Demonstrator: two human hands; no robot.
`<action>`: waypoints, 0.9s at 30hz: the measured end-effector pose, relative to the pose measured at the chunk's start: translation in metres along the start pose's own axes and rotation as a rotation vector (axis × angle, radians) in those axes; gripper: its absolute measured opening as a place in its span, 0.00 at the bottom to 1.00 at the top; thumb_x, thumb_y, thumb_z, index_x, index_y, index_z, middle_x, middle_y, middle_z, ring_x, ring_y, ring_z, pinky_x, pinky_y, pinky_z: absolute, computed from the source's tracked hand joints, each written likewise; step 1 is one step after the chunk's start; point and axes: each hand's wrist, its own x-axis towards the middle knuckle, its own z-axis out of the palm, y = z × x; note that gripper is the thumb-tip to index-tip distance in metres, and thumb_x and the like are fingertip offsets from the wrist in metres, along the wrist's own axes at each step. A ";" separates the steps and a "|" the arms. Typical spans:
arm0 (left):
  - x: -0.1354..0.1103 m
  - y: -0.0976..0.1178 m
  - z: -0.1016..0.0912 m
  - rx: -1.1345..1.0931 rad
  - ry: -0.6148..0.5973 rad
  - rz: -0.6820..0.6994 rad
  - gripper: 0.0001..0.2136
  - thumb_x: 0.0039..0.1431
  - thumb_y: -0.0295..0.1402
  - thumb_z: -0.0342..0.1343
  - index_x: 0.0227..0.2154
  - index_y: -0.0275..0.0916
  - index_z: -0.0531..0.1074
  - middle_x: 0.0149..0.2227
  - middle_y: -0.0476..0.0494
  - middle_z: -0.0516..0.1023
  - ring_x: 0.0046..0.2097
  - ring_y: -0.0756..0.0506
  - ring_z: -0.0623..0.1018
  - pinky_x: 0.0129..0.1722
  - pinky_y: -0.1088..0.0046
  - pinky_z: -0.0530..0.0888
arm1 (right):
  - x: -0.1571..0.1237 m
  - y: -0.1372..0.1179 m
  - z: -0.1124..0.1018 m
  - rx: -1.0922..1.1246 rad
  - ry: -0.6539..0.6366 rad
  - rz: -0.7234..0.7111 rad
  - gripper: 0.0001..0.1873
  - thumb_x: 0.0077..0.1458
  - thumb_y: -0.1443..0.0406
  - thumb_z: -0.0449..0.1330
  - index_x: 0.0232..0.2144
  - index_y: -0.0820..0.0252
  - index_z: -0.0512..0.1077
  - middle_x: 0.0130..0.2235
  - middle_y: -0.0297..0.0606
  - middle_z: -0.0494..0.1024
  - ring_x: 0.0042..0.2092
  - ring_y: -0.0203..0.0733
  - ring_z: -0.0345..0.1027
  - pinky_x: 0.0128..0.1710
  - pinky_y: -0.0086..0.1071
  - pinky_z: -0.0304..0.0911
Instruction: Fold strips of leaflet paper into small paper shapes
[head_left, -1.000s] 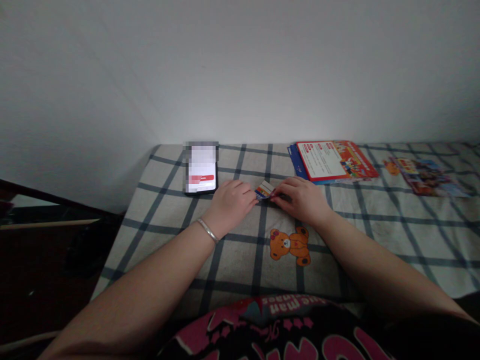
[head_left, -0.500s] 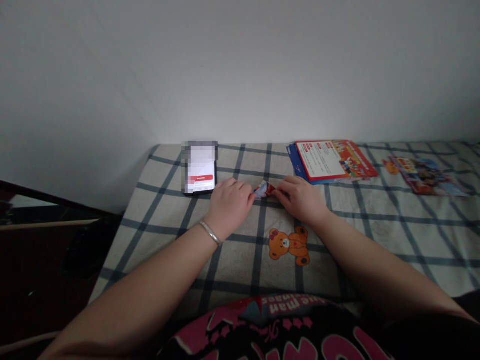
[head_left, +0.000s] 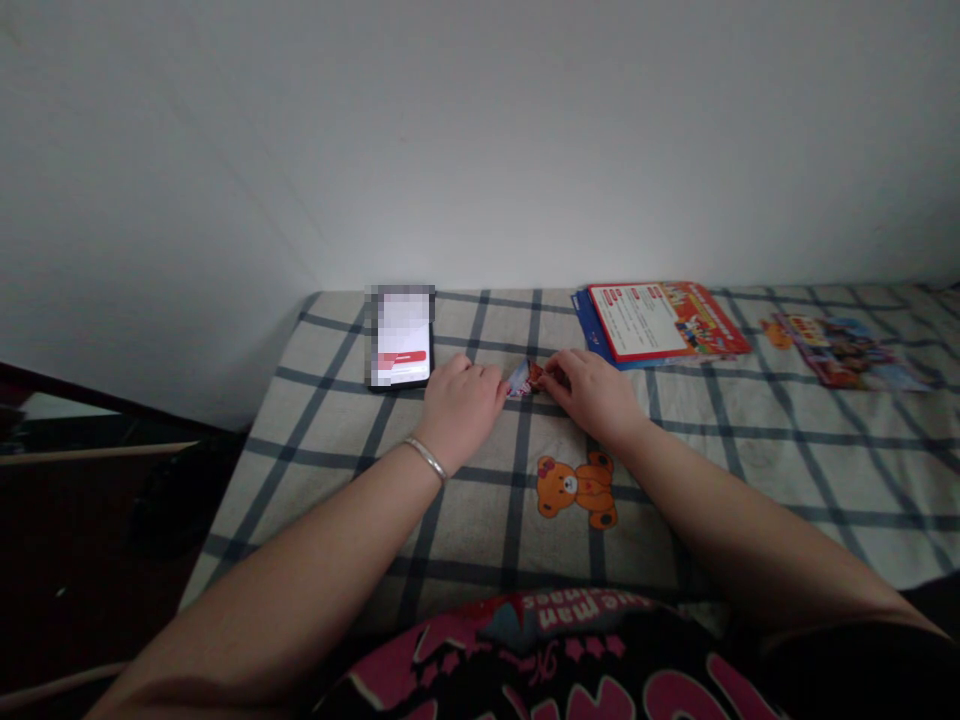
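A small colourful card is pinched between both my hands, low over the checked cloth. My left hand, with a silver bracelet on the wrist, closes on the card's left end. My right hand closes on its right end. The card is bent or folded, showing a pale side and a red side. Both hands rest on the cloth near its middle.
A lit phone lies just left of my left hand. A red-bordered booklet on a blue sheet and another printed leaflet lie at the back right. An orange bear print sits nearer me. The white wall stands behind; the cloth's left edge drops off.
The card was flat and face-up between my fingers a second ago; now it is bent up into a fold. My hands have hardly shifted.
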 end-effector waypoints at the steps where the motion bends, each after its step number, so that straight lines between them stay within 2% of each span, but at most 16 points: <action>1: 0.000 0.000 0.000 0.001 -0.008 0.002 0.11 0.65 0.35 0.50 0.29 0.37 0.71 0.26 0.41 0.75 0.36 0.41 0.70 0.32 0.65 0.66 | 0.000 -0.001 0.000 -0.006 -0.007 0.006 0.08 0.62 0.60 0.56 0.36 0.58 0.71 0.36 0.41 0.78 0.39 0.45 0.70 0.35 0.34 0.60; 7: 0.003 -0.002 0.002 -0.104 -0.022 0.033 0.07 0.65 0.35 0.51 0.38 0.37 0.71 0.36 0.42 0.75 0.41 0.41 0.71 0.38 0.65 0.67 | -0.001 -0.003 -0.001 -0.027 0.000 -0.013 0.10 0.62 0.63 0.55 0.43 0.59 0.72 0.38 0.41 0.78 0.41 0.45 0.71 0.37 0.35 0.62; 11: 0.004 -0.003 0.004 -0.150 -0.023 0.062 0.07 0.66 0.34 0.51 0.39 0.36 0.71 0.37 0.43 0.75 0.41 0.42 0.72 0.40 0.65 0.68 | -0.004 -0.004 -0.004 -0.031 0.014 -0.059 0.12 0.62 0.64 0.54 0.45 0.60 0.72 0.40 0.43 0.79 0.42 0.46 0.71 0.39 0.35 0.62; 15: 0.002 -0.001 0.001 -0.194 -0.077 0.060 0.08 0.66 0.33 0.50 0.36 0.37 0.72 0.35 0.44 0.77 0.39 0.42 0.73 0.40 0.65 0.69 | -0.006 -0.005 -0.008 -0.038 0.001 -0.103 0.12 0.64 0.63 0.52 0.41 0.60 0.74 0.38 0.43 0.79 0.40 0.45 0.70 0.38 0.35 0.61; 20: 0.001 0.004 -0.005 -0.201 -0.124 -0.041 0.11 0.66 0.36 0.50 0.30 0.38 0.72 0.29 0.44 0.77 0.34 0.43 0.76 0.35 0.67 0.68 | -0.005 -0.002 -0.005 -0.002 -0.013 -0.120 0.12 0.63 0.63 0.53 0.34 0.59 0.75 0.35 0.40 0.79 0.39 0.43 0.70 0.39 0.34 0.60; 23: 0.004 0.005 -0.003 -0.225 -0.136 -0.078 0.07 0.64 0.36 0.53 0.36 0.38 0.71 0.29 0.46 0.77 0.33 0.44 0.76 0.34 0.67 0.68 | -0.004 0.000 -0.003 0.040 0.000 -0.100 0.09 0.62 0.62 0.56 0.34 0.59 0.75 0.35 0.39 0.79 0.39 0.43 0.70 0.40 0.34 0.61; 27: 0.007 0.006 0.000 -0.204 -0.149 -0.068 0.09 0.64 0.36 0.53 0.44 0.38 0.70 0.31 0.44 0.78 0.35 0.42 0.78 0.34 0.66 0.69 | -0.003 0.002 -0.001 0.053 0.003 -0.088 0.08 0.61 0.62 0.58 0.36 0.58 0.75 0.35 0.39 0.79 0.40 0.43 0.71 0.39 0.34 0.61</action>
